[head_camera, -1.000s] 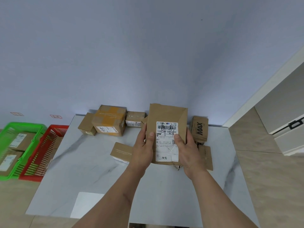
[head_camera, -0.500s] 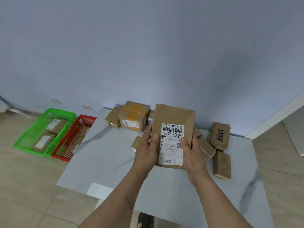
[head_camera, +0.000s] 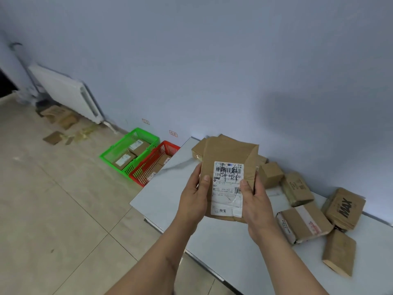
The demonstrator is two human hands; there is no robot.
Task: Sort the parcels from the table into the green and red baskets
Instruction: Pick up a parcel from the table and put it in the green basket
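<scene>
I hold a flat brown parcel [head_camera: 225, 152] with a white shipping label upright above the white table [head_camera: 170, 188]. My left hand [head_camera: 194, 196] grips its left edge, thumb on the front. My right hand [head_camera: 255, 201] grips its right edge, thumb on the label. The green basket [head_camera: 110, 152] stands on the floor at the left with two labelled parcels inside. The red basket [head_camera: 170, 146] stands beside it, against the table's corner, also with parcels inside. Several brown parcels [head_camera: 304, 222] lie on the table to the right, one printed MAX [head_camera: 345, 206].
A white radiator [head_camera: 66, 92] hangs on the wall at the far left, with cardboard scraps [head_camera: 57, 117] on the tiled floor below it. The blue wall runs behind the table and baskets. Two small red-edged tags [head_camera: 173, 133] are stuck on the wall above the baskets.
The view has swung left, so the baskets and the floor now show more fully. Both hands keep hold of the same labelled parcel, which stays upright in front of me.
</scene>
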